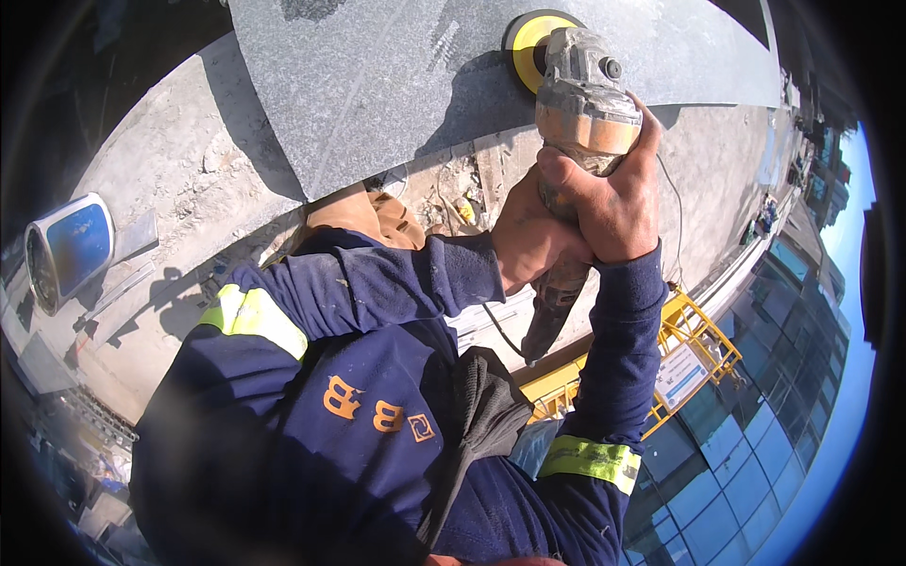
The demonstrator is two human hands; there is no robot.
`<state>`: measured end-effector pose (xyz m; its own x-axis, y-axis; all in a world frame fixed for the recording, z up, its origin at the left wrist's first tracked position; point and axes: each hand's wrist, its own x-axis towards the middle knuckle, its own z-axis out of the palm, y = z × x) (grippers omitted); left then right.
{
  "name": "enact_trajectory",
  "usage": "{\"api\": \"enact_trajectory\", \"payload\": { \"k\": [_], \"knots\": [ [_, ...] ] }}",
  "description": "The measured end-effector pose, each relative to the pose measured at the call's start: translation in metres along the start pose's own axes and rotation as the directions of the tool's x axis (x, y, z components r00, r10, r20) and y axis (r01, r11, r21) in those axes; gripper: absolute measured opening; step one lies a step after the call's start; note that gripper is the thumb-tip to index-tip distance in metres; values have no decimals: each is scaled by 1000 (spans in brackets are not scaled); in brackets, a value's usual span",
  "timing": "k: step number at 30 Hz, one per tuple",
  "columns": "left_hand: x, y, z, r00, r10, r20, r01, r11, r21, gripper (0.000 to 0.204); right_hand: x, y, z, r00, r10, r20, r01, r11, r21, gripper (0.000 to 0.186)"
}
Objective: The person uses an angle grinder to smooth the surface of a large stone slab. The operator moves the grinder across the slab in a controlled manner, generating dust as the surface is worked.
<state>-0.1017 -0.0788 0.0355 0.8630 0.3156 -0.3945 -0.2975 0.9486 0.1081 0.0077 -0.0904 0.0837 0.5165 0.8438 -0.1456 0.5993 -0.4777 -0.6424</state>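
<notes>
Both my hands are wrapped round an angle grinder (590, 104) with a dusty, worn grey and orange body. My left hand (536, 238) grips the body lower down, and my right hand (620, 209) closes round it just behind the gear head, its fingers partly hidden. A yellow disc with a dark rim (525, 52) is fitted to the head. It lies over the grey speckled slab (368, 90); whether it touches the surface or spins I cannot tell. From the grinder's tail end (543, 335) a dark cable runs off.
Below the slab lies a dusty concrete surface (698, 198) with rubble (462, 193). A bucket with a blue side (77, 247) stands at the left. At the lower right is a yellow metal frame (698, 325) with a white sign, beside a glass building front (736, 462).
</notes>
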Motion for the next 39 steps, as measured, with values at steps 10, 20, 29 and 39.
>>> {"api": "enact_trajectory", "payload": {
  "k": [10,20,29,39],
  "knots": [
    [11,0,-1,1000,-14,-12,15,1000,26,69,6,2,-2,997,76,-23,-76,997,3,93],
    [-3,4,1,1000,-28,0,28,1000,5,80,1,-4,1,999,-20,33,18,999,46,94],
    [23,2,8,1000,-12,-1,12,1000,8,65,16,6,-11,987,151,-49,-151,988,5,94],
    [-24,-8,-18,990,132,-52,-131,991,20,66,-13,-22,12,989,65,132,-66,998,8,98]
  ]
}}
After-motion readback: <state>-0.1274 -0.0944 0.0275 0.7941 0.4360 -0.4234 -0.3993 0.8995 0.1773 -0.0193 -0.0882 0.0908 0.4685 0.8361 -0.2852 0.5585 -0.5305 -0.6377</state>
